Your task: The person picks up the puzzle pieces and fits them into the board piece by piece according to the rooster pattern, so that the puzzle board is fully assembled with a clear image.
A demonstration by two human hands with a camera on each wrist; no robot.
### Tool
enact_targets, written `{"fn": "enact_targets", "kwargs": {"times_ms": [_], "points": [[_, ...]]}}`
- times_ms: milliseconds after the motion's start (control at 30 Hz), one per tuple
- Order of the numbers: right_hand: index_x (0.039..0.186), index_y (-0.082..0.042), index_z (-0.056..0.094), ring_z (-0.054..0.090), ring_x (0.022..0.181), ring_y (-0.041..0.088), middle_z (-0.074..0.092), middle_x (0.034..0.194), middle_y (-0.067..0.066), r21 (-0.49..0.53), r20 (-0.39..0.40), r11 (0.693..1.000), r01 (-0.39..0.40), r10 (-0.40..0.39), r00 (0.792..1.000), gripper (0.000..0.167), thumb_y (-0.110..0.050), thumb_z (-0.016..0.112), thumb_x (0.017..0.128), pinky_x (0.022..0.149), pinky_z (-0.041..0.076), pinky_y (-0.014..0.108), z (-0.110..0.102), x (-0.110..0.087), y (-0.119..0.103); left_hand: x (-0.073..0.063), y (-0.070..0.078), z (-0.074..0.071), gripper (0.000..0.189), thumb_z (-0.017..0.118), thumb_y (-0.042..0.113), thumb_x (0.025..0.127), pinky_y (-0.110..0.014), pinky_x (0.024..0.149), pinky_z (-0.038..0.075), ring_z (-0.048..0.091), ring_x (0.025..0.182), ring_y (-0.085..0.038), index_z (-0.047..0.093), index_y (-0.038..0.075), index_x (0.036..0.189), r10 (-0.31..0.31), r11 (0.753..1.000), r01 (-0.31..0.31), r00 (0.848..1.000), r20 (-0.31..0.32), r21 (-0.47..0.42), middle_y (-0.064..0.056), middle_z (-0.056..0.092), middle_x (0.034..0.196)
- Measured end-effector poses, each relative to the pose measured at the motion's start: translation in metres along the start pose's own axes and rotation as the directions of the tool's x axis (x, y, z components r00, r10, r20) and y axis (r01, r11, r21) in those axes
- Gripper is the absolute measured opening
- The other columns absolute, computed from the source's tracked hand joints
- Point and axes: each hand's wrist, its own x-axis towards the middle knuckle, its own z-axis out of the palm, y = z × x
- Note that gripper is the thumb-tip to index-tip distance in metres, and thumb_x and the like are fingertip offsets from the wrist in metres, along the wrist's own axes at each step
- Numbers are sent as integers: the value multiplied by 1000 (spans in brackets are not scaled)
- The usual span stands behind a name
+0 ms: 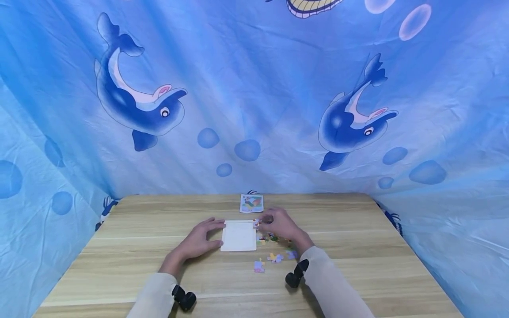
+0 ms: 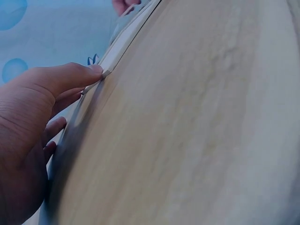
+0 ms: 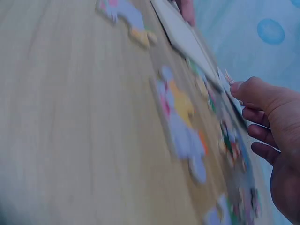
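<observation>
A white square puzzle tray (image 1: 239,236) lies flat on the table. My left hand (image 1: 203,238) rests against the tray's left side, thumb near the closer corner and fingertips near the far one; the left wrist view shows the thumb (image 2: 86,75) on the tray's edge. At the tray's far right corner my right hand (image 1: 278,223) pinches a small puzzle piece (image 1: 256,223), partly hidden by the fingers. Other pieces lie just right of the tray, including a lilac piece (image 1: 259,266) and a yellow-and-lilac piece (image 1: 275,258).
A picture card (image 1: 252,203) lies behind the tray, close to the table's far edge. Green and dark pieces (image 1: 272,237) sit partly under the right hand. A blue dolphin-print curtain (image 1: 254,97) hangs behind the wooden table (image 1: 159,221).
</observation>
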Motion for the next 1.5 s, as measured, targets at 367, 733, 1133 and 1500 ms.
{"fn": "enact_targets", "kwargs": {"times_ms": [367, 733, 1133, 1500], "points": [[107, -13, 79, 67, 112, 23, 76, 108, 1, -73, 30, 993, 93, -91, 995, 18, -22, 78, 91, 96, 58, 36, 25, 29, -17, 1, -1, 3, 56, 76, 28, 91, -70, 123, 27, 34, 153, -44, 63, 10, 142, -43, 999, 43, 999, -3, -20, -10, 53, 156], [107, -10, 80, 66, 105, 18, 76, 108, 4, -102, 52, 988, 120, -115, 992, 21, -21, 80, 88, 99, 56, 35, 55, 46, -31, 1, 1, 7, 57, 77, 30, 89, -72, 122, 27, 36, 153, -41, 64, 14, 141, -71, 997, 70, 997, -25, -21, -6, 55, 155], [108, -14, 81, 63, 111, 20, 73, 111, 1, -110, 52, 991, 70, -65, 997, 22, -25, 82, 89, 104, 52, 41, 63, 43, -37, -3, 1, 9, 57, 77, 35, 88, -73, 120, 29, 38, 152, -40, 65, 17, 141, -86, 996, 87, 995, -50, 7, -2, 57, 154], [112, -16, 80, 62, 112, 17, 71, 115, -1, -112, 54, 992, 52, -46, 997, 26, -29, 80, 89, 105, 52, 38, 62, 44, -35, -3, 1, 7, 57, 76, 36, 90, -72, 121, 27, 36, 154, -39, 63, 20, 143, -102, 995, 102, 994, -46, 5, -3, 55, 156]]}}
